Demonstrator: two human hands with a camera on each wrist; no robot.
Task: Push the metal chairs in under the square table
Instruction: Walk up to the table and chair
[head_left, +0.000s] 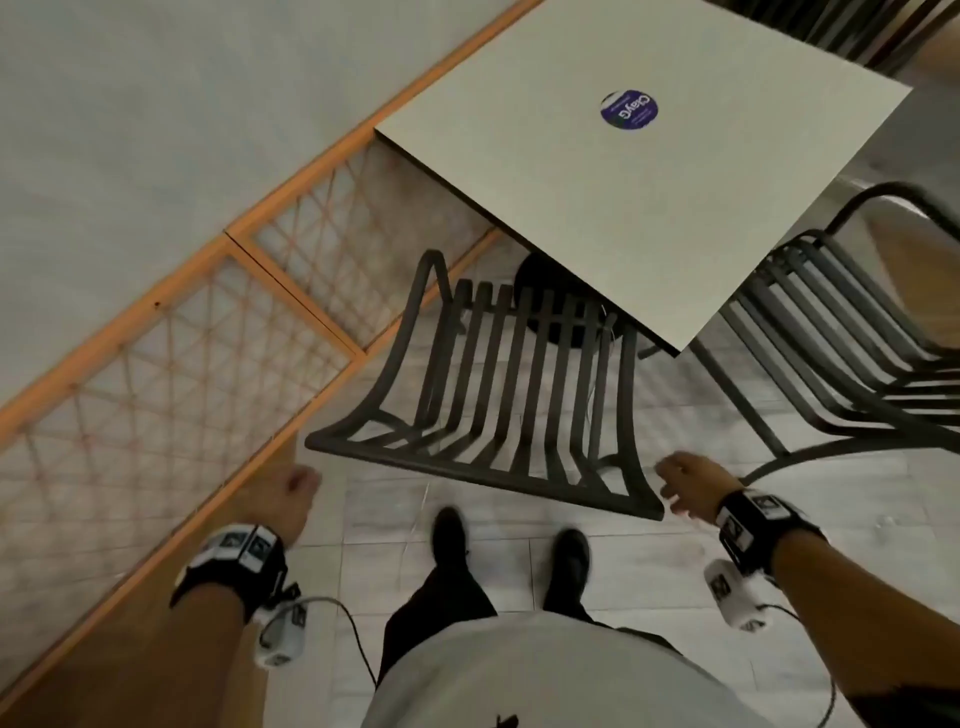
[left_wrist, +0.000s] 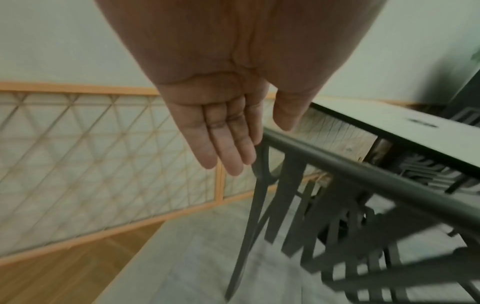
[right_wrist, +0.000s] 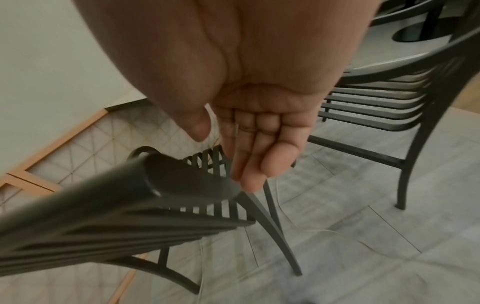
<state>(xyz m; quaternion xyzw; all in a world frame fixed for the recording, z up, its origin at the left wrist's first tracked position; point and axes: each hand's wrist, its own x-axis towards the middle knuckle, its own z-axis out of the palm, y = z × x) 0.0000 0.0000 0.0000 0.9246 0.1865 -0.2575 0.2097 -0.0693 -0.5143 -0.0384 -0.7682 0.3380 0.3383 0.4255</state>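
Note:
A dark metal slatted chair (head_left: 509, 384) stands right in front of me, its seat partly under the white square table (head_left: 639, 208). My left hand (head_left: 292, 491) hovers by the left end of the chair's top rail (left_wrist: 337, 164); the left wrist view shows its fingers (left_wrist: 228, 148) straight and holding nothing. My right hand (head_left: 683, 483) is at the rail's right end (right_wrist: 197, 176), its fingers (right_wrist: 252, 164) relaxed and just beside the metal. A second metal chair (head_left: 852, 343) stands out from the table's right side, also seen past my right hand (right_wrist: 384, 100).
A wooden lattice partition (head_left: 208, 322) runs diagonally along the left, close to the chair's left side. The table's black pedestal base (head_left: 545, 286) sits under the top. My feet (head_left: 452, 535) stand on grey floor tiles just behind the chair.

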